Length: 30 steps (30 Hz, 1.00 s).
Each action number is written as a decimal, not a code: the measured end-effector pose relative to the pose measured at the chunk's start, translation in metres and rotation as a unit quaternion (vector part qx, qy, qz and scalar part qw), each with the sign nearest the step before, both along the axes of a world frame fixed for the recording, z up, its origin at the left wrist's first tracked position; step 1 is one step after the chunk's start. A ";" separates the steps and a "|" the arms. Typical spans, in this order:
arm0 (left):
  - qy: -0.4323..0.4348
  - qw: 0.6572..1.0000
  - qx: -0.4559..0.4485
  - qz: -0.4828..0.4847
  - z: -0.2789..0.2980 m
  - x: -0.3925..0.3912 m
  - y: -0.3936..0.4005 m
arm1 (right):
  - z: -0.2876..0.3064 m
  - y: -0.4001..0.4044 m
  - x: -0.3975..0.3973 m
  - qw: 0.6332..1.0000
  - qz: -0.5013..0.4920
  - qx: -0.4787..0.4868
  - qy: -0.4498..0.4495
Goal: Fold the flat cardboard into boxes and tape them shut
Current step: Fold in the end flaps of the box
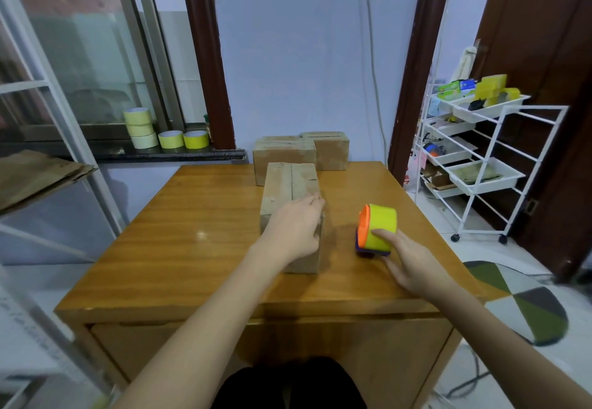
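Observation:
A closed cardboard box (290, 184) lies lengthwise on the wooden table (192, 242), its top seam running away from me. My left hand (296, 226) rests on the near end of its top with the fingers fairly straight. To the right stands a tape dispenser (378, 227) with a yellow roll, an orange side and a purple base. My right hand (408, 262) touches the yellow roll with the thumb; its other fingers lie behind the base, and whether they grip it I cannot tell. Two more closed boxes (285, 152) (330, 149) stand at the table's far edge.
Several yellow tape rolls (160, 133) sit on the window ledge at the back left. Flat cardboard sheets (35, 174) lie on a shelf at the left. A white wire cart (480, 158) with trays stands right of the table. A patterned mat (525, 299) lies on the floor.

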<state>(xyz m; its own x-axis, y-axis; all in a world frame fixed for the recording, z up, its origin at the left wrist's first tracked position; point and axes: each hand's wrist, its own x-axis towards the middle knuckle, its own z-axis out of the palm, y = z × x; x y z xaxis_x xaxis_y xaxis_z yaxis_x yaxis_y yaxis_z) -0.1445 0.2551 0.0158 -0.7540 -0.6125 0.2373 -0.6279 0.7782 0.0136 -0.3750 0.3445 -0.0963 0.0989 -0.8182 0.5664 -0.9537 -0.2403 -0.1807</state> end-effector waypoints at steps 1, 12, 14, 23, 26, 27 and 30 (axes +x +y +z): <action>-0.003 1.000 -0.004 0.002 0.001 -0.001 0.000 | -0.002 0.004 -0.002 1.000 -0.003 0.010 -0.006; 0.014 1.000 0.018 0.019 0.000 -0.003 -0.011 | 0.000 0.033 -0.002 0.996 -0.059 -0.005 0.059; 0.027 0.996 0.086 0.010 0.008 0.002 -0.014 | 0.009 0.035 0.003 0.992 -0.079 -0.064 0.077; 0.422 0.871 0.244 0.059 0.012 0.059 -0.026 | 0.059 0.010 0.065 0.987 -0.078 -0.118 -0.076; 0.490 0.800 0.332 0.096 -0.005 0.070 -0.025 | 0.073 -0.006 0.102 0.971 -0.022 -0.032 -0.237; 0.489 0.789 0.358 0.106 -0.012 0.071 -0.024 | 0.076 -0.012 0.112 0.953 -0.005 0.009 -0.303; 0.494 0.753 0.419 0.113 -0.026 0.062 -0.019 | 0.080 -0.032 0.138 0.876 0.017 0.097 -0.473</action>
